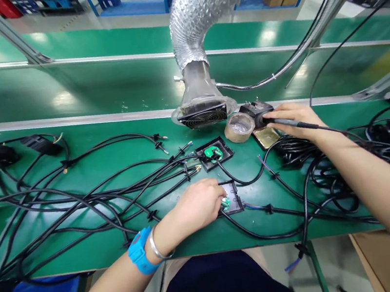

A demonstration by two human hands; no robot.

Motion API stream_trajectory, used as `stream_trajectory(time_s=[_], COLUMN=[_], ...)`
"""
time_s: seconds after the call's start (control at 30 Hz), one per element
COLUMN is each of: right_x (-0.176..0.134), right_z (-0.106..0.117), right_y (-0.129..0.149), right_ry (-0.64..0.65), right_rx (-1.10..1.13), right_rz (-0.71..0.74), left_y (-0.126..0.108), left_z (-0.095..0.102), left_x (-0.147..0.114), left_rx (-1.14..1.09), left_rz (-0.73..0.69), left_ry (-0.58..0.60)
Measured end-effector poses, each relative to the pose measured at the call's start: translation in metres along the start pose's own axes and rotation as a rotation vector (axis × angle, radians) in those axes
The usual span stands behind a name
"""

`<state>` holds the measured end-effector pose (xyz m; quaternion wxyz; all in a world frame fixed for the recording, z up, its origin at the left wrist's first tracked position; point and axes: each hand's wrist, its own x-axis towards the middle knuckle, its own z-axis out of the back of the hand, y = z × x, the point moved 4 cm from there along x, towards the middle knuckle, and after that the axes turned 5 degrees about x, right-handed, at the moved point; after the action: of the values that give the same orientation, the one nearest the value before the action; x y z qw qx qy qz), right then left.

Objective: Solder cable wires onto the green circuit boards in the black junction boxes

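"Where are the hands, from your end?"

"I see the left hand (pixel 200 203) with fingers bent close together over a shallow black plastic tray (pixel 235 195), at its small green circuit board (pixel 227 204); I can't tell whether they pinch anything. The right hand (pixel 292 120) grips a slim grey-and-black pen-shaped tool (pixel 287 122), its front end at a black blocky holder (pixel 256 109)."

"And what's crowding them?"

"Plenty. Just beyond the left hand I have a second black tray (pixel 227 151) with another green board (pixel 213 153). A round tan tub (pixel 239 127) sits just beside the holder. Above, a grey flared hood (pixel 198 84) with a black fan grille (pixel 203 116) hangs from a crinkled silver foil duct (pixel 196 15)."

"Cables?"

"On both sides. Loose black cables (pixel 96 199) sprawl left across the green worktop (pixel 105 258), and a dense black coil (pixel 294 150) lies beneath the right wrist. The tool's dark cord runs along that forearm, and a black lead curves out of each tray."
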<state>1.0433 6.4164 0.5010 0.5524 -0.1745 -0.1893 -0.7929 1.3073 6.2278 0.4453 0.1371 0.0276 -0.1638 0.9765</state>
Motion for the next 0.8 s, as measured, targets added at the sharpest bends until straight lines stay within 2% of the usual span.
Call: stream_trajectory(time_s=[0.1,0.2,0.27,0.33,0.4,0.43,0.5,0.57,0.63,0.8], right_x=[-0.009,-0.034,-0.054,-0.069,-0.078,-0.080,-0.081,-0.080,-0.081,-0.083], right_z=[0.001,0.003,0.007,0.008,-0.001,-0.009,-0.031,-0.049,-0.057,-0.047], right_y=[-0.001,0.024,0.063,0.122,0.183,0.209,0.244,0.257,0.255,0.234], right_ry=[0.006,0.064,0.033,-0.068,-0.149,-0.140,-0.063,0.031,0.096,0.202], right_rx=[-0.012,-0.152,-0.276,-0.291,-0.094,-0.007,0.078,0.092,0.132,0.357], right_rz=[-0.109,-0.281,-0.346,-0.269,-0.138,-0.084,-0.097,-0.144,-0.182,-0.313], left_y=[-0.003,-0.005,-0.006,-0.007,-0.008,-0.007,-0.006,-0.004,-0.001,0.008], left_z=[0.016,0.027,0.023,0.013,0.001,-0.004,-0.009,-0.008,-0.004,0.009], left_x=[-0.016,-0.037,-0.046,-0.047,-0.043,-0.040,-0.034,-0.033,-0.038,-0.062], left_rx=[-0.060,-0.114,-0.118,-0.099,-0.067,-0.048,-0.012,0.010,0.020,0.025], left_rz=[-0.004,0.036,0.067,0.081,0.080,0.076,0.069,0.064,0.061,0.062], left_ry=[-0.100,-0.180,-0.170,-0.147,-0.130,-0.128,-0.139,-0.152,-0.149,-0.073])
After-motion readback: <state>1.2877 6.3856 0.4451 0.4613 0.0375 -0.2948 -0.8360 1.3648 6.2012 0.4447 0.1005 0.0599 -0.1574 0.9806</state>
